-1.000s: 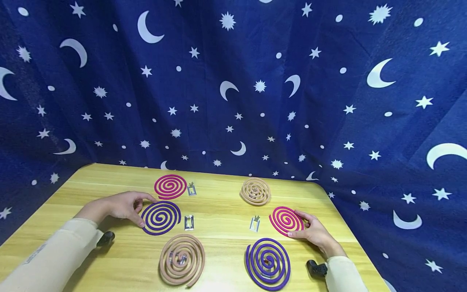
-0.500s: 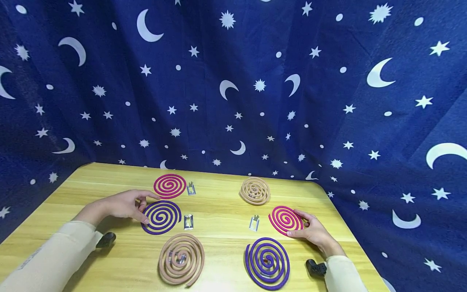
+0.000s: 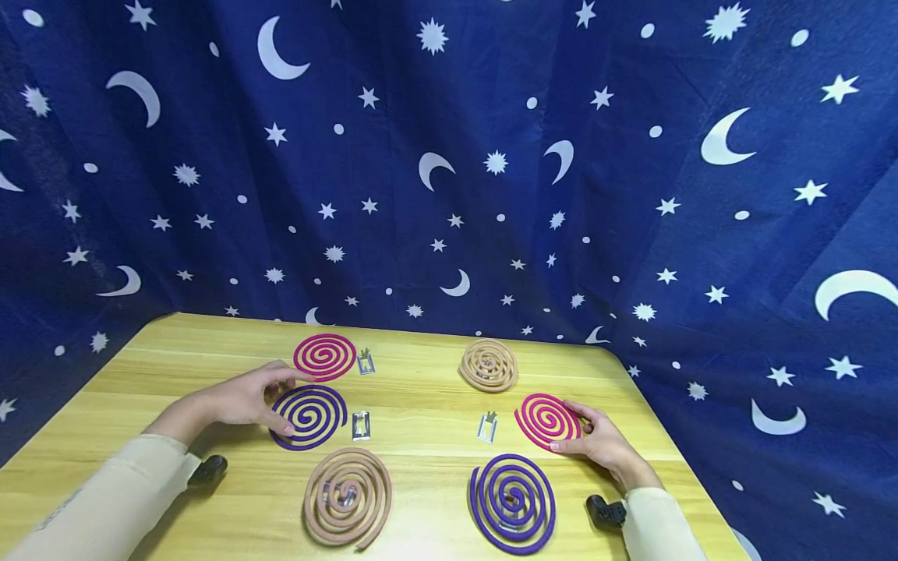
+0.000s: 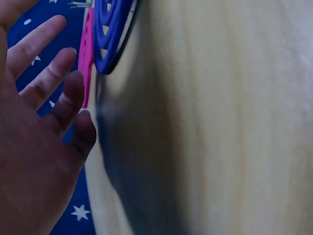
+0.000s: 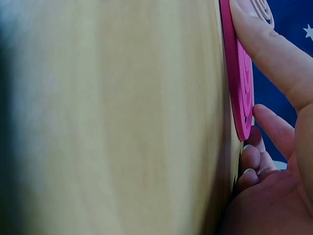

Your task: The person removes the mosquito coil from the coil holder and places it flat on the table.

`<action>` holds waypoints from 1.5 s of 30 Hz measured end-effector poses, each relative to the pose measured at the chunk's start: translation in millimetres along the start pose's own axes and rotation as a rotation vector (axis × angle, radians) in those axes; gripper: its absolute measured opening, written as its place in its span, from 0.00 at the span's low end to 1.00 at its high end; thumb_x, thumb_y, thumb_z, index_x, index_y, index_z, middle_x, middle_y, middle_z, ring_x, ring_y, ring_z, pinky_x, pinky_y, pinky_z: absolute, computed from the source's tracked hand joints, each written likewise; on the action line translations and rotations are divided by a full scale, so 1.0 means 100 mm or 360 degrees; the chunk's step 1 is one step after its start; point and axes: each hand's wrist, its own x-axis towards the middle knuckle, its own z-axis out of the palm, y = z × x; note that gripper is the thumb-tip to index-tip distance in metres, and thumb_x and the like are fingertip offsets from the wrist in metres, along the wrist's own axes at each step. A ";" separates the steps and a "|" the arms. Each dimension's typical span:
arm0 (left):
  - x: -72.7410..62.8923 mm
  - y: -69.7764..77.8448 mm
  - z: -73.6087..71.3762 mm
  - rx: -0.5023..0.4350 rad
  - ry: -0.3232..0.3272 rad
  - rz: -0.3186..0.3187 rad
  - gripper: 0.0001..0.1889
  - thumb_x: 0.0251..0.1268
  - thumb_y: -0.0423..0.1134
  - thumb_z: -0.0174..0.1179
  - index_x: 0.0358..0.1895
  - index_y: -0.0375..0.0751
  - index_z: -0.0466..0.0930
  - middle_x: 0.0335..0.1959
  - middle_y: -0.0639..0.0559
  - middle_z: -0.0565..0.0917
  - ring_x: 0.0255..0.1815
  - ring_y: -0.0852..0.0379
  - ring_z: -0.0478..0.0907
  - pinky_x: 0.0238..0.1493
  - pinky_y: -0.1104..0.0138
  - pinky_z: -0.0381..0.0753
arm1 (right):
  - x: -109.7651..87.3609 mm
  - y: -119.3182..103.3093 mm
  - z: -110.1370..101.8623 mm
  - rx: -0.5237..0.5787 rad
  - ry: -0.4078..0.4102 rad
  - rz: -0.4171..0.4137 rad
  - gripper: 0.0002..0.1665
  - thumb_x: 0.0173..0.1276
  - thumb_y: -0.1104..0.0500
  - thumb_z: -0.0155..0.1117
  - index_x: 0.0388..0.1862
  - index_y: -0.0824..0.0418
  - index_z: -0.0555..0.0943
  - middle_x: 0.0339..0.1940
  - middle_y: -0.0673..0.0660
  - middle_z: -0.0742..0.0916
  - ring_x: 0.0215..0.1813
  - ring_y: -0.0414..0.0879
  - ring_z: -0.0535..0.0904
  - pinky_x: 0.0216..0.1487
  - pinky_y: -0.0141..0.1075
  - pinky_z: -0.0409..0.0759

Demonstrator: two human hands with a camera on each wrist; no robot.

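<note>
In the head view my left hand reaches over the left purple mosquito coil. Its thumb overlaps the coil's left turns and its forefinger stretches to the far rim, close to a pink mosquito coil. The left wrist view has the fingers spread loosely beside the purple coil. My right hand holds the right pink mosquito coil between thumb and forefinger, on opposite sides of its rim. In the right wrist view the thumb lies along that pink coil.
Nearer me lie a tan coil and another purple coil, each over a metal stand. A tan coil lies at the back. Bare metal stands sit between the coils. A blue star-and-moon cloth hangs behind the wooden table.
My left hand has shifted right, its thumb further over the purple coil. My right hand keeps its place at the pink coil. The view has shifted slightly.
</note>
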 end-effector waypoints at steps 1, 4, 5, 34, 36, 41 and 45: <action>-0.01 0.00 0.00 0.0011 0.0010 -0.0007 0.42 0.43 0.41 0.82 0.65 0.35 0.74 0.49 0.41 0.71 0.46 0.45 0.68 0.45 0.59 0.73 | 0.00 0.00 0.00 -0.0001 -0.0001 -0.0005 0.57 0.46 0.63 0.86 0.74 0.68 0.67 0.59 0.67 0.71 0.47 0.53 0.67 0.41 0.35 0.70; -0.04 -0.03 0.01 0.0024 0.0015 -0.0028 0.45 0.42 0.42 0.82 0.68 0.36 0.72 0.54 0.39 0.69 0.51 0.42 0.67 0.49 0.53 0.72 | 0.00 -0.02 0.00 0.0002 -0.0007 -0.0006 0.57 0.46 0.63 0.86 0.74 0.68 0.67 0.59 0.67 0.71 0.47 0.53 0.68 0.40 0.34 0.71; -0.05 -0.04 0.02 0.0026 0.0009 -0.0037 0.46 0.42 0.42 0.82 0.68 0.36 0.71 0.56 0.39 0.68 0.52 0.41 0.67 0.50 0.52 0.72 | 0.00 -0.02 0.00 -0.0001 -0.0009 -0.0009 0.57 0.47 0.63 0.86 0.74 0.68 0.66 0.59 0.67 0.71 0.47 0.53 0.68 0.40 0.34 0.71; -0.04 -0.16 0.03 0.0046 -0.0036 -0.0190 0.49 0.38 0.48 0.83 0.71 0.44 0.70 0.64 0.39 0.67 0.65 0.33 0.62 0.62 0.34 0.62 | -0.04 -0.07 -0.04 -0.0053 -0.0048 -0.0066 0.57 0.47 0.65 0.85 0.74 0.74 0.63 0.62 0.70 0.73 0.52 0.54 0.72 0.46 0.34 0.74; -0.04 -0.16 0.03 0.0038 -0.0038 -0.0199 0.49 0.39 0.47 0.83 0.71 0.44 0.70 0.65 0.39 0.67 0.65 0.33 0.61 0.62 0.33 0.62 | -0.06 -0.07 -0.04 -0.0035 -0.0066 -0.0072 0.57 0.47 0.66 0.84 0.72 0.76 0.62 0.61 0.71 0.74 0.53 0.55 0.75 0.47 0.33 0.76; -0.04 -0.15 0.03 0.0020 -0.0036 -0.0215 0.49 0.38 0.46 0.84 0.70 0.44 0.71 0.65 0.38 0.66 0.65 0.32 0.61 0.62 0.32 0.61 | -0.05 -0.08 -0.05 -0.0077 -0.0095 -0.0043 0.57 0.47 0.66 0.85 0.70 0.80 0.61 0.62 0.75 0.68 0.56 0.58 0.75 0.50 0.33 0.78; -0.06 -0.14 0.04 0.0019 -0.0042 -0.0228 0.49 0.38 0.47 0.83 0.71 0.45 0.71 0.65 0.39 0.67 0.65 0.33 0.61 0.62 0.32 0.62 | -0.05 -0.08 -0.05 -0.0156 -0.0102 -0.0020 0.57 0.46 0.65 0.86 0.69 0.81 0.61 0.62 0.76 0.64 0.59 0.61 0.74 0.55 0.39 0.78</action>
